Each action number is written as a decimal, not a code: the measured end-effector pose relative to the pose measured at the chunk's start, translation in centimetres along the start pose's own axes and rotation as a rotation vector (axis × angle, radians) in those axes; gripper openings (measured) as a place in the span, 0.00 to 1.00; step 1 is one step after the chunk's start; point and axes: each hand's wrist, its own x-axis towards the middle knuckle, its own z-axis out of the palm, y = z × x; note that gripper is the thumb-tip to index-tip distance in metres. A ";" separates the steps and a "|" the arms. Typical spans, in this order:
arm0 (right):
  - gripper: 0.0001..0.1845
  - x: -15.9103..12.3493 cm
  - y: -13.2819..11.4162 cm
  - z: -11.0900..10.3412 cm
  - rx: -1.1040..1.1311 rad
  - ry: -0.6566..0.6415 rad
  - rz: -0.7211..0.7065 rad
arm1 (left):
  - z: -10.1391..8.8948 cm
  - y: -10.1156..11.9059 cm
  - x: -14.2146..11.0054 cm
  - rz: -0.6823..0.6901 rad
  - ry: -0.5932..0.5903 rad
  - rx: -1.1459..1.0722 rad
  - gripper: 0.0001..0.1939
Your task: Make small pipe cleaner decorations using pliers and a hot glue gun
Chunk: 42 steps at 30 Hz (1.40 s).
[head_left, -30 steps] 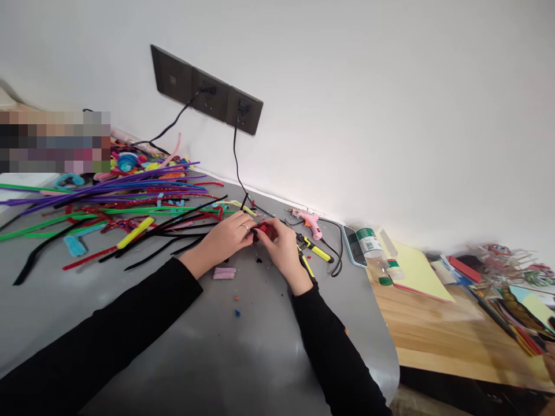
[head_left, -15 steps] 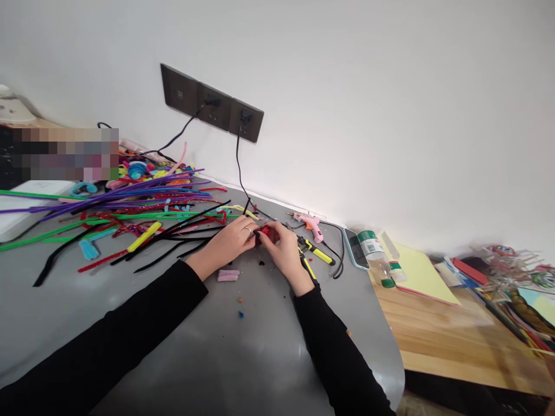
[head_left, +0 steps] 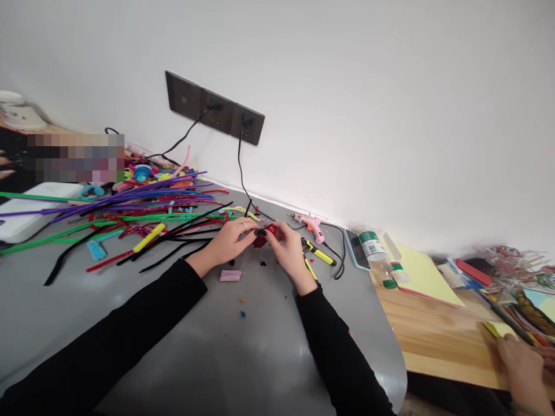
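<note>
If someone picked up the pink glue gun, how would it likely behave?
The pink glue gun would probably feel stiff, given its moulded body. Its black cord would likely drag behind. Lying on its side, it seems more apt to slide than roll.

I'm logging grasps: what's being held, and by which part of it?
The right hand holds a red item by its right side; the left hand meets a black piece, grip unclear.

The counter [head_left: 191,341] has a smooth grey surface with a soft sheen. The pipe cleaners [head_left: 125,202] look fuzzy and matt, a few red ones glittery. The glue gun [head_left: 313,226] and the clear bottle [head_left: 376,257] look plastic; the side table [head_left: 437,329] shows pale, smooth wood grain.
</note>
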 end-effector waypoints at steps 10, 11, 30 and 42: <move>0.12 -0.1 -0.4 0.1 0.079 -0.048 -0.045 | -0.5 0.3 0.2 -0.081 0.087 -0.024 0.12; 0.11 -0.1 -0.3 0.1 0.068 -0.049 -0.055 | -0.5 0.2 0.1 -0.071 0.095 -0.012 0.11; 0.13 0.0 0.7 0.4 0.008 -0.063 -0.083 | 0.1 -0.4 -0.3 -0.004 0.072 0.073 0.13; 0.13 0.0 0.6 0.6 -0.049 -0.067 -0.126 | 0.4 -0.6 -0.3 0.038 0.060 0.158 0.13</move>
